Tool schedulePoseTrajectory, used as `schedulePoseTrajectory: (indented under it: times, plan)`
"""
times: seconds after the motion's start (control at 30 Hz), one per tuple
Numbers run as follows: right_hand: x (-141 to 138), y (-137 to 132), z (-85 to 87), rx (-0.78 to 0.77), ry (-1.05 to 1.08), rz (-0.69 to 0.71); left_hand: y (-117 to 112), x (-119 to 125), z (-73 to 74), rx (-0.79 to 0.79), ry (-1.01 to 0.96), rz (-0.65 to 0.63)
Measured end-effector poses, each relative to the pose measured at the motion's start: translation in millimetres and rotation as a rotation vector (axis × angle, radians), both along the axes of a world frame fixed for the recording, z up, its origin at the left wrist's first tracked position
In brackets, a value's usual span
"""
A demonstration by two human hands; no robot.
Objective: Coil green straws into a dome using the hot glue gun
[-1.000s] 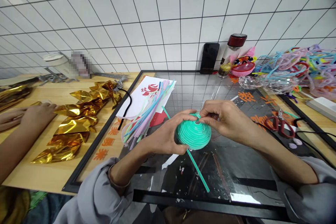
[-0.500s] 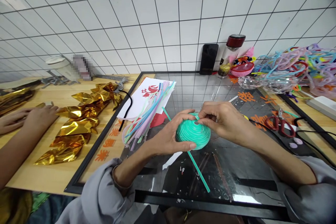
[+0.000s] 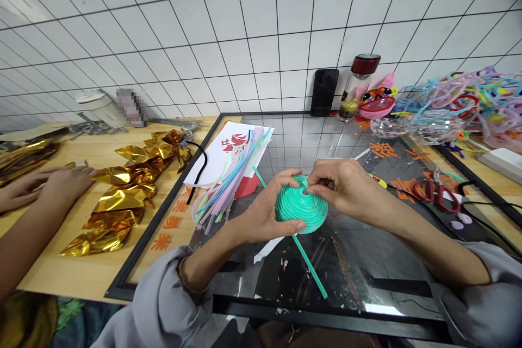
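The teal coil (image 3: 300,210) is still gripped by the left hand (image 3: 263,212) and pinched by the right hand (image 3: 345,187); little has shifted since.

Gold foil pieces (image 3: 122,196), scissors (image 3: 436,196), phone (image 3: 325,91), lidded bottle (image 3: 359,84)

You've got one green coiled dome (image 3: 300,208) between your two hands, left hand (image 3: 261,215) and right hand (image 3: 345,187). One pair of red scissors (image 3: 433,191), one dark phone (image 3: 324,92) and one red-capped bottle (image 3: 359,85) sit beyond. The gold foil pieces (image 3: 122,196) number roughly seven; the overlapping pile is hard to count.
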State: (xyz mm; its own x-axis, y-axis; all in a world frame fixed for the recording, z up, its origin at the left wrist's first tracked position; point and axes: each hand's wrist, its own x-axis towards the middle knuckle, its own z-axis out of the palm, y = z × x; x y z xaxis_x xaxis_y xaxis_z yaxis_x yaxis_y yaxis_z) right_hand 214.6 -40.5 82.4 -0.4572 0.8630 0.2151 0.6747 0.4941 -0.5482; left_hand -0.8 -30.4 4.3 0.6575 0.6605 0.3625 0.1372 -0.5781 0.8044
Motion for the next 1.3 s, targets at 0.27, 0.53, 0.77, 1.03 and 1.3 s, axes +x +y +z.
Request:
schedulePoseTrajectory:
  times: [0.27,0.53,0.77,1.03,1.3]
  plan:
    - [0.9,1.5,-1.9,-0.026,-0.005,-0.022,2.2,-8.1,14.4,0.293,0.07,0.072]
    - [0.6,2.0,-2.1,-0.038,-0.007,-0.05,5.7,-8.2,14.6,0.45,0.061,0.007]
    - [1.7,3.0,-4.7,-0.037,0.009,-0.046,2.2,-8.8,18.8,0.465,0.141,0.028]
    - [2.1,4.3,-4.6,-0.072,0.047,-0.009,-2.0,-7.4,23.1,0.426,0.158,0.035]
    - [3.3,5.7,-8.3,-0.147,0.126,-0.023,-1.6,-7.1,23.5,0.445,0.169,0.033]
